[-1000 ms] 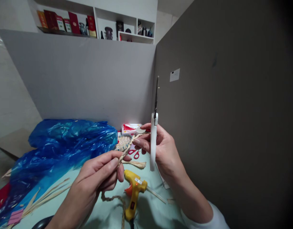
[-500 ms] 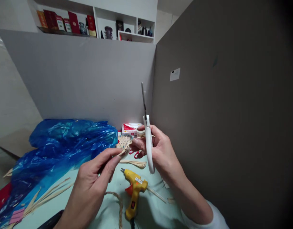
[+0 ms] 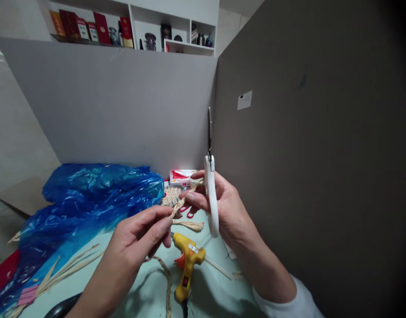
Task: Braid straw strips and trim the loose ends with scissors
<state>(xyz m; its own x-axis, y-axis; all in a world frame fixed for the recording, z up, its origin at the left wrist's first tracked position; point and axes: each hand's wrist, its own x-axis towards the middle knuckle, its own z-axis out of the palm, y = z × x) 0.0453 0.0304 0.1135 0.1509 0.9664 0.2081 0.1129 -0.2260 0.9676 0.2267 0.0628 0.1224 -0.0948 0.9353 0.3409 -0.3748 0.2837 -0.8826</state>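
Observation:
Between finger and thumb, my left hand (image 3: 133, 247) pinches a pale braided straw cord (image 3: 179, 206). The fingers of my right hand (image 3: 229, 205) grip the cord's upper end. Scissors (image 3: 211, 194) with white handles are also held in that right hand, blades pointing up and away from the cord. More of the braid hangs below the left hand and curves down onto the table. Just under the hands lies a yellow hot glue gun (image 3: 187, 265), its small light lit and a glue stick poking out of its back.
Crumpled blue plastic (image 3: 100, 194) covers the back left of the pale green table. Loose straw strips (image 3: 67, 274) with a pink clip (image 3: 27, 295) lie at left. Behind the hands are a dotted item (image 3: 171, 196) and a red-and-white packet (image 3: 181, 176). Grey panels (image 3: 123, 106) enclose the table.
Both hands have shifted slightly right, and the cord between them now shows as a longer, straighter stretch. The scissors have turned more upright in the right hand.

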